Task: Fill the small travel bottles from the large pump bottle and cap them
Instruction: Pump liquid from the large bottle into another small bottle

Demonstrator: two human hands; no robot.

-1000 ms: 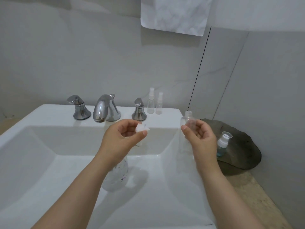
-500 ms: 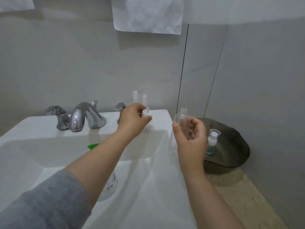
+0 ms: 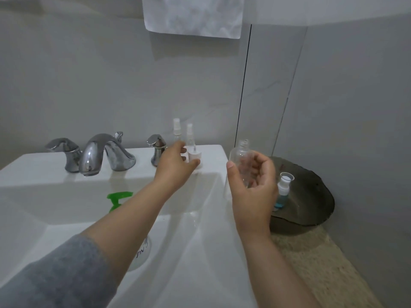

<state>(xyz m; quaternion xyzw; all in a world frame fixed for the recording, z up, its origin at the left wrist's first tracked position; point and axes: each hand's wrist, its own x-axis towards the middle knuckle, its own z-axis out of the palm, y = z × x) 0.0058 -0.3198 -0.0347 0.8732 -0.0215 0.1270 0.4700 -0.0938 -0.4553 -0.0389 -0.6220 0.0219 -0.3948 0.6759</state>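
While my left hand pinched the white spray cap low over the sink ledge, just in front of two capped travel bottles, my right hand kept a curled grip round the empty clear bottle, upright and uncapped. The large pump bottle stood in the basin, partly under my left forearm. I judged the cap might topple and roll into the basin, or my knuckles might knock the capped bottles over.

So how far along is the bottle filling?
One small bottle on the stone tray holds blue liquid and is capped. The right hand holds an empty, uncapped clear bottle; the left hand pinches a white cap. Filling and capping it remain.
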